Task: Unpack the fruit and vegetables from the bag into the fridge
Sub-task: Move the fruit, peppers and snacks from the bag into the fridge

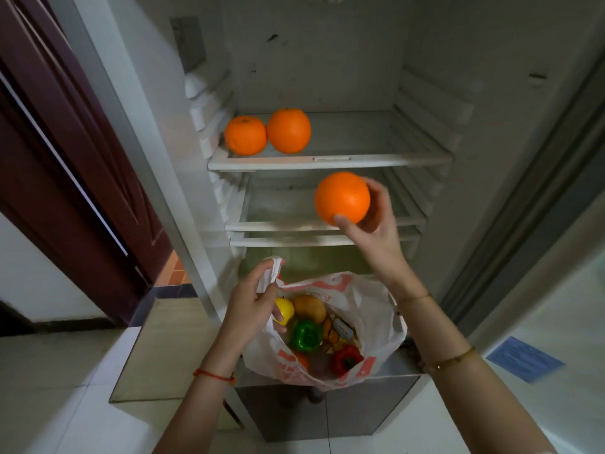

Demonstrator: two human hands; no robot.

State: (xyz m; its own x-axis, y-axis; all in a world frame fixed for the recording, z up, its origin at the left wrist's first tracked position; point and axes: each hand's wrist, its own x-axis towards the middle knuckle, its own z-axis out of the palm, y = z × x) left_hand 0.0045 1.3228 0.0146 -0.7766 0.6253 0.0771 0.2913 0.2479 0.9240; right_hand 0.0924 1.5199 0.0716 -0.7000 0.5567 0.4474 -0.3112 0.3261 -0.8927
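My right hand point(376, 231) grips an orange point(342, 197) in the air in front of the fridge's middle shelf point(284, 224). Two more oranges point(245, 135) point(289, 130) sit side by side at the left of the upper shelf point(376, 157). My left hand point(253, 303) holds the handle of a white and red plastic bag point(370, 306) and keeps it open. Inside the bag I see a yellow fruit point(285, 309), a brown fruit point(309, 308), a green pepper point(306, 335), a red pepper point(347, 358) and other items.
The bag rests on the steel top of the fridge's lower compartment point(327, 414). The open fridge door point(540, 198) stands at the right. A dark red room door point(65, 158) is at the left. The right part of the upper shelf is bare.
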